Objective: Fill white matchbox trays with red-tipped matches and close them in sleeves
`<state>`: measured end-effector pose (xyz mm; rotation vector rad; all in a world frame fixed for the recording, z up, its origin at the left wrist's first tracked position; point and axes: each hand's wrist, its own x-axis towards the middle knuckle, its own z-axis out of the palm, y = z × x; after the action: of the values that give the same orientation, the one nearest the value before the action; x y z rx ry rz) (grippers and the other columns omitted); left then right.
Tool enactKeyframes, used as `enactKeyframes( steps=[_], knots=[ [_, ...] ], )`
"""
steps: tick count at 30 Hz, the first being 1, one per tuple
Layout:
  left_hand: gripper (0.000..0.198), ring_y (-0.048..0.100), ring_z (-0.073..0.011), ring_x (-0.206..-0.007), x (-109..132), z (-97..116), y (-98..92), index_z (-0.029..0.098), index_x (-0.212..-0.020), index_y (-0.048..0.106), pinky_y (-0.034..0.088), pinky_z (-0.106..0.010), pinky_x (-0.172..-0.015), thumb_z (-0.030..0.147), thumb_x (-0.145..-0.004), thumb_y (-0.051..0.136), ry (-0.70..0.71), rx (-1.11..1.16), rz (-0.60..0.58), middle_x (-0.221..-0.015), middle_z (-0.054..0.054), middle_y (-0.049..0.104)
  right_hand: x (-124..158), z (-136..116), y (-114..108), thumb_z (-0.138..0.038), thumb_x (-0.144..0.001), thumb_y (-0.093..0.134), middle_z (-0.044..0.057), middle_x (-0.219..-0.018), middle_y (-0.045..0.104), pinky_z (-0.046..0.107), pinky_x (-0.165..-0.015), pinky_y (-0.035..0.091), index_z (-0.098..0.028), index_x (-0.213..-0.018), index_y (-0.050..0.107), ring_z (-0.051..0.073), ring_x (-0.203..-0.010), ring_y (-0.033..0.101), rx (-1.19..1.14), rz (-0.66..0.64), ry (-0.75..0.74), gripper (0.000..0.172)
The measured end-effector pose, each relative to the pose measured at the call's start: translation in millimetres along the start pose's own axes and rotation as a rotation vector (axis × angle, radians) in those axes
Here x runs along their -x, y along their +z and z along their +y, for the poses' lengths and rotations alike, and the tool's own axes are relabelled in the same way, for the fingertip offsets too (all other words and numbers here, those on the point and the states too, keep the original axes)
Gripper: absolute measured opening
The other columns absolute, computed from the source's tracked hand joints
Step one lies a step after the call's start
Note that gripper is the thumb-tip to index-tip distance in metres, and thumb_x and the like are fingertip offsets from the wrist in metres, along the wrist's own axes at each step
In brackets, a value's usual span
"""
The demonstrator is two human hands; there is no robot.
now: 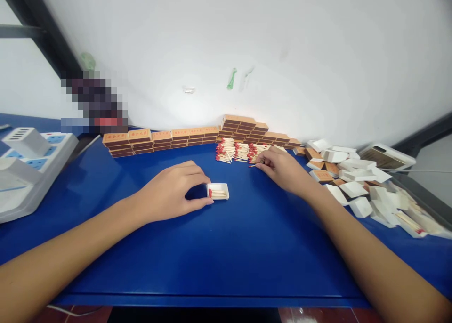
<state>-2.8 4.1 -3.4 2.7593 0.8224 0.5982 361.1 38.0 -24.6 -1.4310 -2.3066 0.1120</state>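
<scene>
One filled tray (218,191) at the left hand (173,189). Three bundles of loose matches (240,151) at the right hand (282,168). Stacked matchboxes (183,137) beyond both hands and white trays (353,181) right of them: too many to count.

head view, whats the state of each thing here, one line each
small white cardboard tray, open, few matches inside, gripped at its end by the left hand
loose red-tipped wooden matches, piled on the blue table
right hand, fingers curled at the pile's edge, grasp unclear
orange matchboxes, closed, stacked in a back row
heap of white trays, jumbled loosely at right
</scene>
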Motion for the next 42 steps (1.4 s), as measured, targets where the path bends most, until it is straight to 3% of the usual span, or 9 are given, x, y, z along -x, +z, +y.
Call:
enactKeyframes(
  steps=[10,19,27,42],
  knots=[
    [0.029,0.070,-0.0251,-0.104,0.2,-0.3,-0.5,0.019,-0.118,0.080,0.058,-0.039,-0.090,0.042,-0.102,0.076,-0.001,-0.002,-0.007,-0.110,-0.007,0.078,0.2,-1.4,1.5,-0.027,-0.103,0.064,0.011,-0.098,0.066,0.038,-0.076,0.048,-0.021,-0.104,0.074,0.026,-0.085,0.062,0.005,0.008,-0.021,0.012],
    [0.026,0.071,-0.0252,-0.105,0.0,0.0,-1.3,0.020,-0.117,0.080,0.057,-0.038,-0.090,0.041,-0.102,0.076,0.008,-0.010,-0.009,-0.110,-0.007,0.078,-0.7,-6.1,2.9,-0.025,-0.102,0.060,0.009,-0.094,0.066,0.036,-0.074,0.046,-0.022,-0.096,0.070,0.024,-0.082,0.061,-0.022,-0.024,-0.014,0.012],
    [0.026,0.070,-0.0247,-0.104,0.3,-0.7,-1.8,0.019,-0.117,0.080,0.057,-0.038,-0.089,0.039,-0.101,0.076,-0.001,-0.006,-0.011,-0.110,-0.007,0.078,2.6,-11.8,-8.6,-0.026,-0.102,0.060,0.008,-0.090,0.068,0.036,-0.073,0.045,-0.022,-0.095,0.073,0.024,-0.081,0.062,-0.042,-0.024,0.016,0.015],
    [0.027,0.071,-0.0259,-0.104,0.9,0.4,-2.4,0.019,-0.118,0.080,0.058,-0.038,-0.090,0.041,-0.102,0.074,0.006,-0.019,-0.013,-0.110,-0.009,0.078,2.5,-18.6,-5.3,-0.039,-0.102,0.066,0.007,-0.087,0.067,0.037,-0.069,0.046,-0.024,-0.099,0.073,0.023,-0.076,0.059,-0.055,-0.028,0.010,0.017]
  ],
)
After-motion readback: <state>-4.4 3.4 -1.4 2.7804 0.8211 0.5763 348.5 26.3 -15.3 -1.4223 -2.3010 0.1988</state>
